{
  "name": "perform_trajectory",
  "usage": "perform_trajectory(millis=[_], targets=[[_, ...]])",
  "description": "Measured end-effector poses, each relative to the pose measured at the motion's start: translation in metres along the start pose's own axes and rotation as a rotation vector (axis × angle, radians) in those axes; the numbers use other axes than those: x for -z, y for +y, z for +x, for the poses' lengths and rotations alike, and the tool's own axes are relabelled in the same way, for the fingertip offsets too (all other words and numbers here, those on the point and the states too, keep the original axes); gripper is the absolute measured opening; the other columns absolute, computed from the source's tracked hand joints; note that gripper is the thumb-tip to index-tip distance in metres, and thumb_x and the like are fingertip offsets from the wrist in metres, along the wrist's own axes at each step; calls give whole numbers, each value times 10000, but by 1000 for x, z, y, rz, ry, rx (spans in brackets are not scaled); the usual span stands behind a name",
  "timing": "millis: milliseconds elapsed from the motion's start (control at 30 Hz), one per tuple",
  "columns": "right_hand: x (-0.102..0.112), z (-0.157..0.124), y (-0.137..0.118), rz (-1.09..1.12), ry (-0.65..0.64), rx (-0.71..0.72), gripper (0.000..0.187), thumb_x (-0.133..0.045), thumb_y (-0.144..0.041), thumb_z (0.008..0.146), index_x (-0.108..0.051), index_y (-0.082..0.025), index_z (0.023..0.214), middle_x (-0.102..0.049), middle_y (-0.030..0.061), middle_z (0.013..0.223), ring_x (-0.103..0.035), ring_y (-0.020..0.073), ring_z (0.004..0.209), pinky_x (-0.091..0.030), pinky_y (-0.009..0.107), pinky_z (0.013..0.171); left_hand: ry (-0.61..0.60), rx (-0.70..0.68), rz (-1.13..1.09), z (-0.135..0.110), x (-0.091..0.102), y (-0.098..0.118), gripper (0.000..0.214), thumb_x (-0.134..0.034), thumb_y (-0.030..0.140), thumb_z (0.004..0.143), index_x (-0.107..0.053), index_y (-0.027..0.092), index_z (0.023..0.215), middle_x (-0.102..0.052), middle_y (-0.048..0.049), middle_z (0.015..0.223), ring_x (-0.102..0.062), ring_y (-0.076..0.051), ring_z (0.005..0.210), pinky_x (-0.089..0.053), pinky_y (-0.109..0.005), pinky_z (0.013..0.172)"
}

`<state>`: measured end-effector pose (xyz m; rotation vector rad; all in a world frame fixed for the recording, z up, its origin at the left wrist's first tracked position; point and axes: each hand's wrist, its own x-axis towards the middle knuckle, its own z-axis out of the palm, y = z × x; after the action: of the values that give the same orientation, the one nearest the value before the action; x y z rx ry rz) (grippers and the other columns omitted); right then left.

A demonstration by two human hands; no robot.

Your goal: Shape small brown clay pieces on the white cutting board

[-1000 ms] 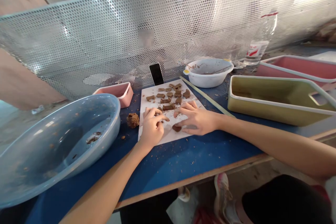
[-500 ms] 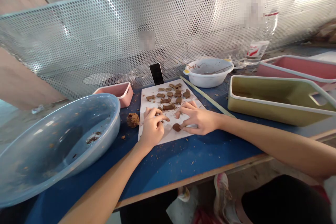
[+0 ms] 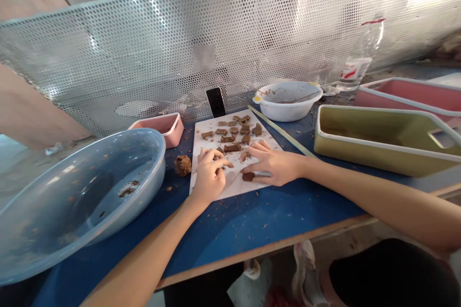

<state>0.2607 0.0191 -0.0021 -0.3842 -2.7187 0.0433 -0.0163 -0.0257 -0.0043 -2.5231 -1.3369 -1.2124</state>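
Observation:
A white board (image 3: pixel 234 187) lies on the blue table (image 3: pixel 273 216) with several small brown clay pieces (image 3: pixel 232 135) on its far half. My left hand (image 3: pixel 211 176) rests on the board's near left part, fingers curled and pinched over a bit of clay. My right hand (image 3: pixel 275 165) lies on the board's near right part, its thumb and fingers pressed on a small brown clay lump (image 3: pixel 248 176). A rough ball of brown clay (image 3: pixel 182 165) sits on the table left of the board.
A big blue basin (image 3: pixel 72 196) stands at the left, a pink tub (image 3: pixel 163 126) behind it. A phone (image 3: pixel 215 101) leans on the perforated metal screen (image 3: pixel 180 43). A white bowl (image 3: pixel 286 100), plastic bottle (image 3: pixel 358 60), yellow tray (image 3: pixel 385 139) and pink tray (image 3: pixel 414 93) stand right.
My right hand has shifted the small clay lump slightly to the right and nearer the board's front edge. My left hand has stayed in place.

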Motion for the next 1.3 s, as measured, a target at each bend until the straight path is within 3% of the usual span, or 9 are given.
perform_trajectory(millis=[167, 367, 533, 633, 800, 933, 1067, 1200, 1300], targets=[[-6, 1, 3, 3, -4, -47, 259, -664, -429, 1097, -807, -254, 1222, -590, 140, 1384, -494, 323, 1265, -383, 507, 1088, -36, 16, 4, 0, 0, 1, 472, -474, -75, 792, -829, 235, 814, -672, -69, 931, -586, -265, 1006, -527, -459, 963], [-21, 10, -8, -94, 104, -250, 483, -764, -659, 981, -762, -184, 1067, -602, 163, 1291, -513, 359, 1258, -378, 529, 1069, -67, 34, -13, 3, 1, 1, 449, -484, -46, 825, -833, 236, 844, -674, -78, 963, -573, -273, 1018, -525, -477, 986], [4, 3, -3, 11, 108, -159, 375, -612, -537, 1107, -770, -202, 1165, -601, 137, 1275, -532, 308, 1192, -362, 489, 1052, -270, 47, -13, 2, -2, 5, 184, -734, 237, 955, -856, 253, 1093, -667, -100, 1155, -548, -325, 1157, -495, -532, 1055], [17, -2, 1, 66, 133, -56, 328, -555, -426, 1140, -815, -226, 1160, -611, 121, 1228, -516, 284, 1149, -343, 467, 1031, -348, 17, -26, -1, -9, 5, 208, -858, 429, 934, -867, 290, 1089, -659, -99, 1163, -526, -333, 1162, -480, -540, 1073], [8, -1, 3, 102, 35, 41, 311, -591, -385, 1128, -823, -287, 1310, -601, 133, 1327, -477, 300, 1211, -349, 480, 1048, -340, 14, -62, -6, -19, -2, 153, -902, 407, 917, -866, 274, 985, -690, -95, 1130, -544, -312, 1082, -508, -492, 989], [-1, 0, 4, 126, 1, -24, 289, -594, -365, 1131, -861, -288, 1210, -615, 124, 1306, -463, 301, 1267, -365, 494, 1107, -314, 16, -49, -5, -20, -4, 134, -921, 397, 897, -874, 278, 934, -695, -88, 1079, -549, -316, 1077, -505, -511, 1017], [-1, 0, 5, 141, -27, -7, 297, -602, -383, 1129, -836, -316, 1299, -621, 121, 1334, -468, 302, 1253, -374, 506, 1094, -327, 30, -56, -3, -19, -2, 160, -938, 416, 876, -883, 278, 935, -686, -90, 1068, -547, -320, 1088, -512, -524, 1028], [1, 0, 4, 91, 7, -51, 315, -582, -392, 1139, -880, -290, 1138, -632, 122, 1319, -473, 312, 1270, -352, 528, 1091, -327, 56, -67, -3, -20, -2, 172, -961, 411, 850, -893, 296, 957, -678, -93, 1075, -539, -327, 1108, -517, -529, 1023], [0, 0, 4, 121, -15, -8, 297, -602, -413, 1129, -852, -304, 1246, -630, 121, 1343, -466, 304, 1261, -365, 513, 1081, -320, 35, -60, -3, -20, -3, 160, -951, 418, 862, -891, 291, 938, -674, -96, 1073, -538, -324, 1093, -516, -526, 1017]])
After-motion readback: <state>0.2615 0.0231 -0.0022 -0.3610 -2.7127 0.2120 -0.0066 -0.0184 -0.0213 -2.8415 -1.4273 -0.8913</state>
